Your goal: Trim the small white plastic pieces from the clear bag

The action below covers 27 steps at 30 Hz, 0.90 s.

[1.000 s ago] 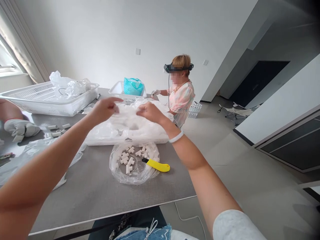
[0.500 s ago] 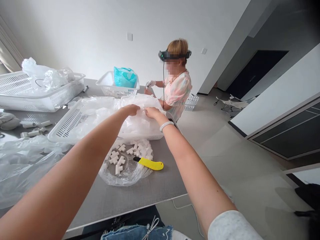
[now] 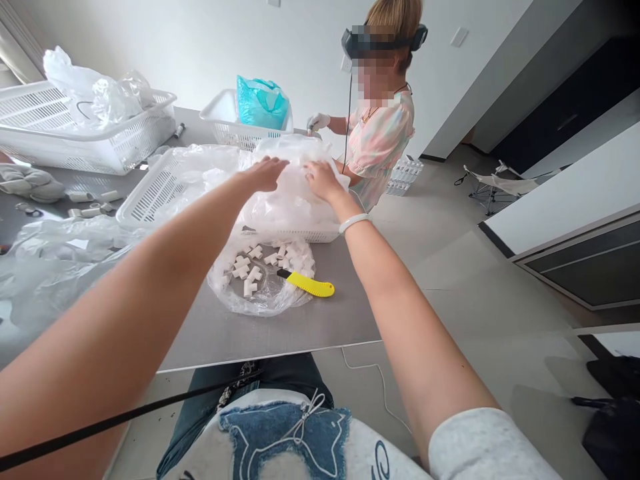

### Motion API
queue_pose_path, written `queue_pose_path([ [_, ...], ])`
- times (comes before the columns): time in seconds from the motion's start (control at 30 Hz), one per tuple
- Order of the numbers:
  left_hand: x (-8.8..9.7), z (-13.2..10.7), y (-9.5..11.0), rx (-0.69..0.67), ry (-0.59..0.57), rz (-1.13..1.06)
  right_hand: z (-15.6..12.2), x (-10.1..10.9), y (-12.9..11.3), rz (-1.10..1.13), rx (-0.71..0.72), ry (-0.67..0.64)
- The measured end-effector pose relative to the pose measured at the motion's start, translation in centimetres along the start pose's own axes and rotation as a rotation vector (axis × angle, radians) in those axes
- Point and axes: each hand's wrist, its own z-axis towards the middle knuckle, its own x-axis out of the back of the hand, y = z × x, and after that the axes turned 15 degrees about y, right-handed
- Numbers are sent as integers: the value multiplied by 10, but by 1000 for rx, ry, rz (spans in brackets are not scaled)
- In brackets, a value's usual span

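A translucent white plastic bag [image 3: 293, 207] bulges over the white perforated basket [image 3: 143, 183] on the table. My left hand [image 3: 269, 175] is on the bag's upper left part, fingers stretched out. To its right, my right hand [image 3: 323, 179] rests at the bag with its fingers apart and slightly bent. Closer to me, an opened clear bag [image 3: 260, 301] lies flat with several white T-shaped pipe fittings [image 3: 241, 268] on it. A yellow utility knife [image 3: 313, 285] lies across that bag's right edge.
A co-worker [image 3: 383, 127] with a gloved hand is beyond the table's far right. Behind stand a large basket of plastic bags [image 3: 115, 150] and a small basket [image 3: 225, 133] with a turquoise bag [image 3: 263, 103]. Loose grey pipe pieces [image 3: 93, 210] and crumpled plastic [image 3: 60, 260] lie left.
Both hands have moved apart a little and their fingers have loosened from the bag. The camera view has tilted down, showing more of my clothes.
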Motion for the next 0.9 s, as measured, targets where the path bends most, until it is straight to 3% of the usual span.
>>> queue_pose_path([
  [0.07, 23, -12, 10, -36, 76, 2, -13, 16, -13, 67, 45, 171],
  [0.13, 47, -38, 25, -33, 199, -22, -45, 29, -35, 174, 61, 213],
  [0.17, 57, -56, 34, -24, 219, -39, -66, 32, -47, 235, 58, 161],
  [0.23, 69, -100, 49, -1, 161, -86, -113, 31, -70, 326, 62, -66],
  [0.3, 71, -145, 57, 54, -19, -120, -154, 22, -86, 257, 105, -257],
  [0.37, 63, -184, 58, 98, -161, -94, -182, 10, -93, 129, 127, -264],
  [0.5, 42, -236, 46, 176, -118, 53, -200, -2, -94, 11, 111, -156],
  [0.67, 18, -255, 37, 394, -55, 202, -204, 6, -98, 46, 64, 3],
  [0.8, 1, -246, 34, 419, -123, -62, -207, 15, -100, 55, -3, 164],
  [0.9, 0, -241, 35, 398, -102, -160, -207, 20, -102, 103, -14, 222],
])
